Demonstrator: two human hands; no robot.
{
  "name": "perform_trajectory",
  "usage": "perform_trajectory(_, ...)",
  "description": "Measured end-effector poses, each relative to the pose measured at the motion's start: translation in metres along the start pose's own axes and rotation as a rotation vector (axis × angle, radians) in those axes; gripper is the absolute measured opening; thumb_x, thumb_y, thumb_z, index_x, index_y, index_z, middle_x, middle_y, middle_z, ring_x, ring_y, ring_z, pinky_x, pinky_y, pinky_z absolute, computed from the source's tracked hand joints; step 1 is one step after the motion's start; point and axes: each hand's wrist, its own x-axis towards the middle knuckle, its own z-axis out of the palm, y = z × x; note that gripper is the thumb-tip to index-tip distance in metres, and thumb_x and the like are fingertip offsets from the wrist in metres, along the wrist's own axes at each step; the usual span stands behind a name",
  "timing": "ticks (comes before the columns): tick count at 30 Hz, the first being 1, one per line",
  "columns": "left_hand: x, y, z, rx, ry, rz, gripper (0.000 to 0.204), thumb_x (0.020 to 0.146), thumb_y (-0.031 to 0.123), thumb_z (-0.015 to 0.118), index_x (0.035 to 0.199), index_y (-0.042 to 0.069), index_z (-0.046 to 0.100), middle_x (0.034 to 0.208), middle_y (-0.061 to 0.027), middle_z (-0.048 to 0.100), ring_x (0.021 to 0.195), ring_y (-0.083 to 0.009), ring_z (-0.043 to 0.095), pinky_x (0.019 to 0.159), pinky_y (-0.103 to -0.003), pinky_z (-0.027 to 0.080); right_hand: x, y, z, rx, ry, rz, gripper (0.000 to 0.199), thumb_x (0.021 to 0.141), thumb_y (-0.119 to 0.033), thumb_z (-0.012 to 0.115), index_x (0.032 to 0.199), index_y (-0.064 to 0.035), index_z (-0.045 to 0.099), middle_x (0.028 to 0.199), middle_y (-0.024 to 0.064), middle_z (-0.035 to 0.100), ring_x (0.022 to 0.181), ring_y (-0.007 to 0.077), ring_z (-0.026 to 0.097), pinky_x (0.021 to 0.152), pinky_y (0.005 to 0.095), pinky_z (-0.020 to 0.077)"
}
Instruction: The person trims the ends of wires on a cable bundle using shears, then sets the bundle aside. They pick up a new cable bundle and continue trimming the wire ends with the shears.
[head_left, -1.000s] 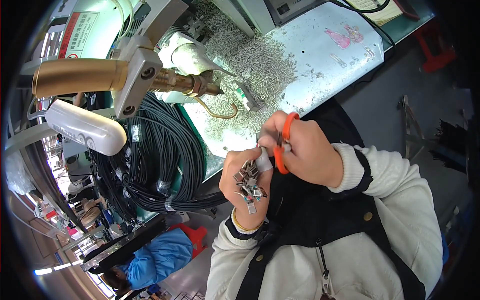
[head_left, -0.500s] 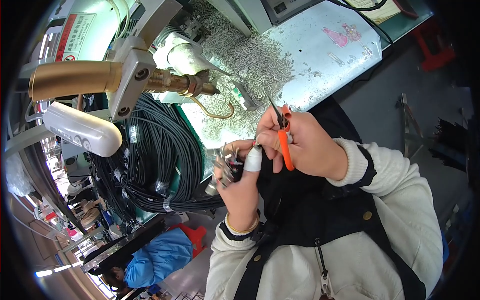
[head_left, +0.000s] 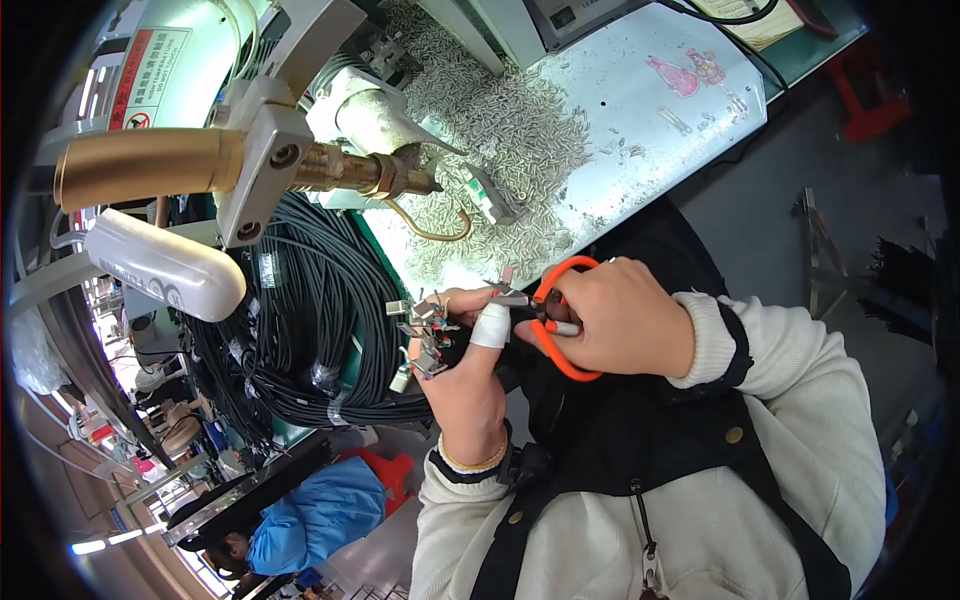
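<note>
My left hand [head_left: 468, 400] is closed around a bunch of cable ends with silvery metal connectors [head_left: 428, 330], which fan out on its left side. White tape [head_left: 490, 326] wraps its thumb. From the right, my right hand [head_left: 635, 315] grips orange-handled scissors [head_left: 568, 362], fingers in the loops and the handles spread. The blades point left and lie at the tip of the taped thumb, close to the cable ends. A short pale piece sticks out by the right thumb; its kind is unclear. Exactly what lies between the blades is too small to make out.
A large heap of small metal pieces [head_left: 500, 130] covers the bench beyond my hands. Overhanging on the left are a gold-handled brass tool [head_left: 150, 165] and a white rounded housing [head_left: 165, 262]. Coiled black cables [head_left: 340, 345] hang below. A person in blue [head_left: 320, 510] sits lower left.
The right fingers have left the left thumb tip. The scissors have swung from blades up to blades pointing left, handles spread. My left hand has shifted slightly left, connectors turned into clearer view.
</note>
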Motion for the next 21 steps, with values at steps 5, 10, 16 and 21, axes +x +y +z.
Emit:
perform_trajectory(5, 0.028, 0.005, -0.01, -0.307, -0.2, -0.347, 0.012, 0.076, 0.002, 0.059, 0.086, 0.001, 0.054, 0.075, -0.0019, 0.051, 0.057, -0.0072, 0.041, 0.051, -0.022, 0.032, 0.0, 0.018, 0.007, 0.073, -0.026, 0.014, 0.026, 0.072, -0.022, 0.065, 0.068, -0.0012, 0.051, 0.054, 0.0099, 0.052, 0.045, 0.023, 0.053, 0.044, 0.0289, 0.0396)
perform_trajectory(10, 0.064, 0.001, -0.006, -0.428, -0.199, -0.479, 0.014, 0.078, 0.005, 0.056, 0.09, 0.001, 0.051, 0.068, -0.0009, 0.046, 0.049, -0.0072, 0.037, 0.045, -0.02, 0.029, 0.028, 0.005, -0.014, 0.491, 0.157, 0.181, 0.019, 0.076, -0.015, 0.06, 0.075, 0.001, 0.051, 0.057, 0.0106, 0.051, 0.047, 0.0188, 0.05, 0.047, 0.0287, 0.0393)
perform_trajectory(16, 0.081, -0.001, -0.005, -0.438, -0.29, -0.445, 0.017, 0.078, 0.006, 0.056, 0.092, 0.0, 0.049, 0.066, -0.0011, 0.046, 0.047, -0.0063, 0.035, 0.043, -0.019, 0.028, 0.073, 0.017, -0.014, 0.5, 0.164, 0.196, 0.015, 0.076, -0.01, 0.056, 0.083, 0.0026, 0.05, 0.057, 0.0103, 0.05, 0.048, 0.0179, 0.049, 0.047, 0.0283, 0.038)
perform_trajectory(21, 0.087, -0.002, -0.011, -0.463, -0.32, -0.501, 0.018, 0.077, 0.007, 0.057, 0.091, -0.001, 0.049, 0.066, -0.0011, 0.046, 0.046, -0.0064, 0.034, 0.042, -0.02, 0.028, 0.079, 0.016, -0.017, 0.51, 0.075, 0.229, 0.015, 0.076, -0.01, 0.054, 0.085, 0.0018, 0.05, 0.058, 0.0119, 0.051, 0.048, 0.0203, 0.05, 0.046, 0.029, 0.038)
